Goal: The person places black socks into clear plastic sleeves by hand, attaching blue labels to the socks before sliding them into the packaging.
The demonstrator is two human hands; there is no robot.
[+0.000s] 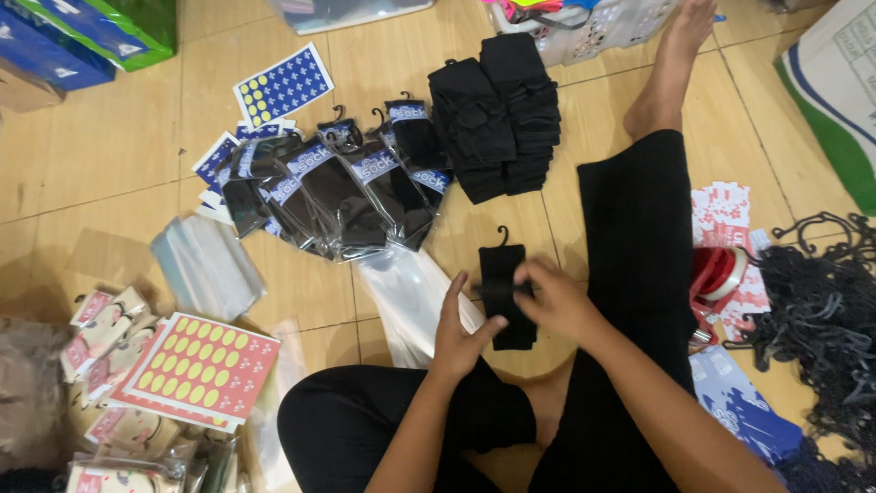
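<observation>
Two hands fold a pair of black socks on a small black hanger hook point(505, 290) just below frame centre, over the tan tiled floor point(109, 164).

The right hand point(554, 298) pinches the socks' middle, fingers closed on the fabric and partly hiding it; the left hand point(461, 330) lies against their left edge, fingers straight and loose. Above centre stands a tall stack of folded black socks point(497, 114), with a fan of clear bagged socks with blue header cards point(342, 187) to its left. The red sheet of yellow round stickers point(203, 365) lies lower left; the tangle of black plastic hooks point(826, 310) is cut off at the right edge.
</observation>
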